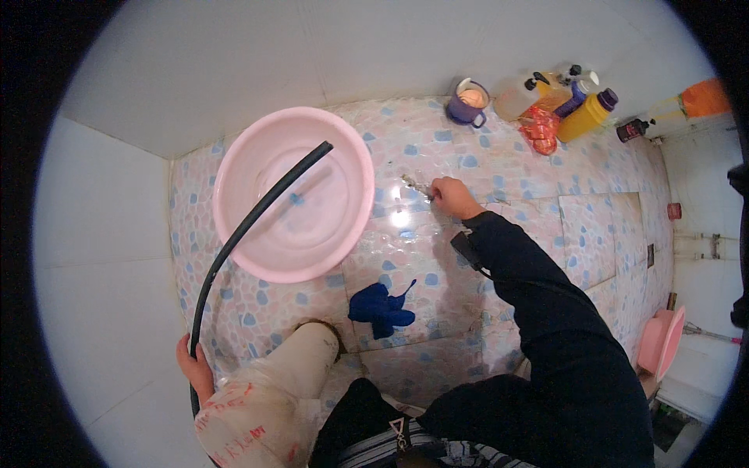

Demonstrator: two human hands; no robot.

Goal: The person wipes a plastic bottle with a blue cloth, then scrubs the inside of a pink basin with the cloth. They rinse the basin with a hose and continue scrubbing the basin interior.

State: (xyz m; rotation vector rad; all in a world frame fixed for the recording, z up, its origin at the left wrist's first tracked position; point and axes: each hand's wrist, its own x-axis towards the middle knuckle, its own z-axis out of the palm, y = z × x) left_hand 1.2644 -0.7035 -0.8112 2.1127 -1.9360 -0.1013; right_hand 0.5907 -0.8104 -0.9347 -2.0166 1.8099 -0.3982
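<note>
My left hand (196, 371), at the lower left beside a thick white pipe (307, 351), is closed around a black rubber hose (243, 225). The hose arcs up from it, and its cut end lies over a pink plastic basin (292, 270). A little water and a small blue patch show inside the basin. To the basin's right, my right hand (455, 198) pinches a thin, greyish, ragged strip (414, 183) just above the wet floor; its exact kind is unclear. Crumpled dark blue rubber gloves (380, 310) lie on the floor between the pipe and my right arm.
Along the back wall stand a purple mug (466, 111), a red plastic bag (541, 131), a yellow bottle (585, 117) and several other bottles. A black bottle (634, 130) is farther right. Another pink basin (661, 342) leans at the right wall. The patterned floor tiles (585, 234) look wet.
</note>
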